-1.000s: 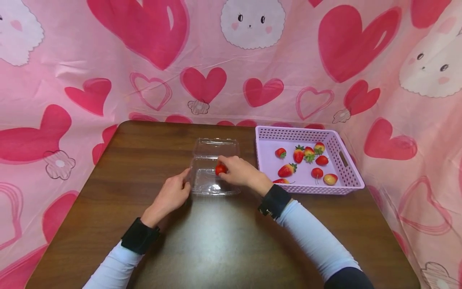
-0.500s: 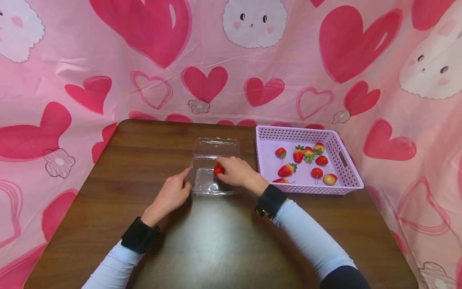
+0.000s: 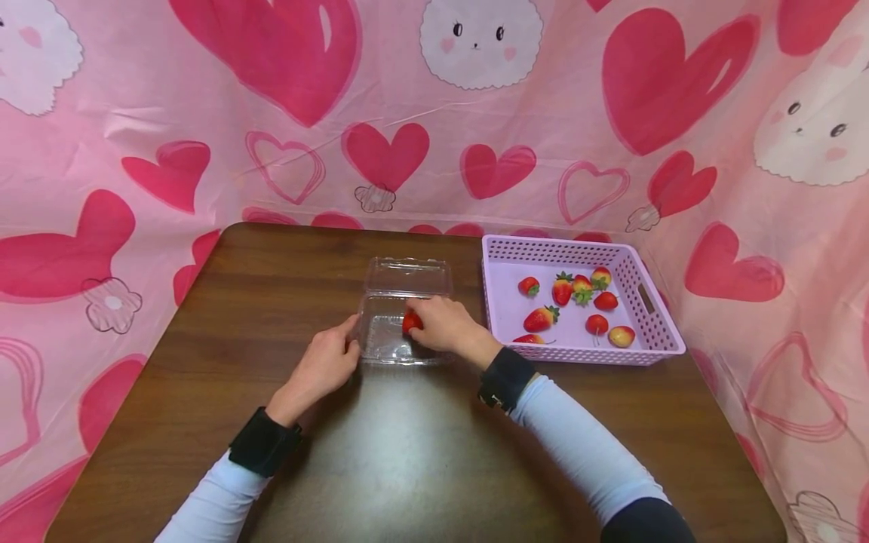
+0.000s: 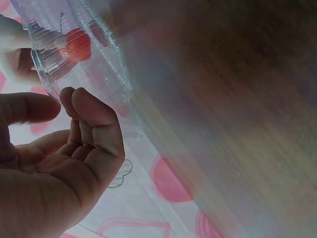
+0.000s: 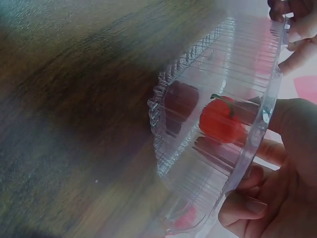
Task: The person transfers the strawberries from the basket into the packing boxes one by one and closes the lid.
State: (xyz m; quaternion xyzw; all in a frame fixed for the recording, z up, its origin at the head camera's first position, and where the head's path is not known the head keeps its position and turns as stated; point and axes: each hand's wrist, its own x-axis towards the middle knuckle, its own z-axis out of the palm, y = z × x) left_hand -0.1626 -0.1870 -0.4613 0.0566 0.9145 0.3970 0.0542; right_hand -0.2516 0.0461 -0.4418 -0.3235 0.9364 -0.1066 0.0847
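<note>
At the middle of the head frame, your right hand [image 3: 444,324] has its fingers drawn narrow around a red fruit [image 3: 410,323], inside the clear clamshell [image 3: 385,343]; it is probably a strawberry, though the plastic blurs it. Your left hand [image 3: 329,358] pinches the clamshell's left rim between thumb and fingers, presumably to stop such light plastic sliding on the bench [image 3: 394,452]. The lid [image 3: 407,275] lies folded back, leaving you access from above. The lilac basket [image 3: 611,357] of strawberries [image 3: 539,320] sits right of centre, seemingly for your right hand's convenience.
</note>
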